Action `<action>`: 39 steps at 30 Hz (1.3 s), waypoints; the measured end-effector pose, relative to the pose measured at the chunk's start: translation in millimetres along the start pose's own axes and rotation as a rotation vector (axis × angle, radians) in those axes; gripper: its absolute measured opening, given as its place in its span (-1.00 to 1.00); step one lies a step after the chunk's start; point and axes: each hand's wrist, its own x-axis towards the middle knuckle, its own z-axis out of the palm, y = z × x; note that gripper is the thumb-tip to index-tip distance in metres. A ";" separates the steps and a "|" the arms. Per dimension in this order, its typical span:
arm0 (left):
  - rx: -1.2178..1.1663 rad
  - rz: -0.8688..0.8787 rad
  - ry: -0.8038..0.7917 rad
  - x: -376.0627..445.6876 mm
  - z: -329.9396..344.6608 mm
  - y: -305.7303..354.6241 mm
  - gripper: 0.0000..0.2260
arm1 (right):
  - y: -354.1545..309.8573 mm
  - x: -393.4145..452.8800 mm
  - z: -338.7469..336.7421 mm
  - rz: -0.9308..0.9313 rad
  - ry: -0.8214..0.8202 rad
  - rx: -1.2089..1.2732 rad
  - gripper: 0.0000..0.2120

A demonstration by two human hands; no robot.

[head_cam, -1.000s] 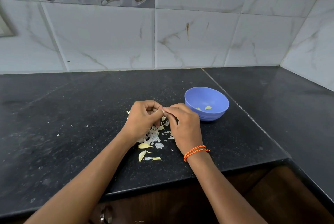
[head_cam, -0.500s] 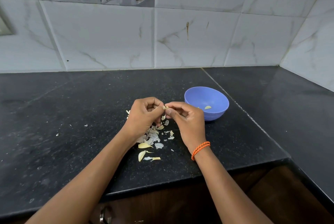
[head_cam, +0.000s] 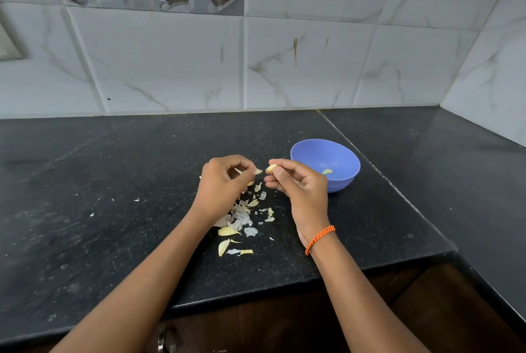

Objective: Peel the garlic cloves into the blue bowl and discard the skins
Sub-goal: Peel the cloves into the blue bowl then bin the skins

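My right hand (head_cam: pixel 299 184) pinches a small pale garlic clove (head_cam: pixel 271 168) between thumb and fingertips, just left of the blue bowl (head_cam: pixel 341 153). My left hand (head_cam: pixel 225 181) is a short gap away and pinches a scrap of garlic skin (head_cam: pixel 258 171). A peeled clove (head_cam: pixel 327 171) lies inside the bowl. Beneath and between my hands a heap of garlic skins (head_cam: pixel 242 217) is scattered on the black countertop (head_cam: pixel 113 210). A few yellowish cloves or skins (head_cam: pixel 226 231) lie at the near side of the heap.
The countertop's front edge (head_cam: pixel 284 287) runs just below my forearms, with dark cabinet doors under it. White marble-look tiles (head_cam: pixel 284 68) form the back wall and the right corner wall. Small skin flecks (head_cam: pixel 136 199) dot the counter to the left.
My hands have pulled apart: the right one keeps the clove and has turned palm-up nearer the bowl, the left one came away with a bit of skin.
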 end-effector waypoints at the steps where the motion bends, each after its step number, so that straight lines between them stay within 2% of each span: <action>1: 0.032 0.012 -0.004 -0.5 0.4 -0.3 -0.79 | 0.2 -0.2 -0.1 0.003 -0.005 -0.001 -0.88; 4: 0.113 0.049 -0.020 -0.2 0.6 -1.9 -0.76 | 0.6 -0.3 -0.4 0.030 -0.019 0.016 -0.88; 9: 0.238 0.109 0.015 -1.3 -0.2 -6.7 -0.86 | 1.2 -0.4 -0.7 0.037 -0.024 -0.016 -0.87; 13: 0.260 0.058 0.044 1.3 -1.2 -10.5 -0.84 | 1.7 -1.3 -1.1 0.015 -0.035 -0.057 -0.85; 19: 0.195 0.049 0.027 2.3 -4.3 -12.7 -0.90 | 3.9 -6.2 5.5 -0.164 -0.025 -0.342 -0.86; 24: 0.216 0.058 0.079 2.0 -6.7 -12.3 -0.88 | 8.2 -3.9 5.5 -0.272 0.031 -0.515 -0.95; 28: 0.191 0.042 0.117 1.6 -7.9 -12.7 -0.84 | -0.5 1.1 0.3 -0.447 0.030 -0.678 -0.90; 31: 0.179 0.026 0.138 2.1 -8.7 -11.2 -0.82 | -18.5 15.0 -7.9 -0.503 -0.001 -0.708 -0.87; 34: 0.173 0.018 0.148 2.0 -7.7 -11.7 -0.81 | -34.6 34.4 -25.0 -0.456 0.007 -0.749 -0.84; 39: 0.176 0.015 0.163 2.8 -8.9 -14.2 -0.85 | -50.6 66.5 -55.8 -0.179 -0.025 -1.133 -0.80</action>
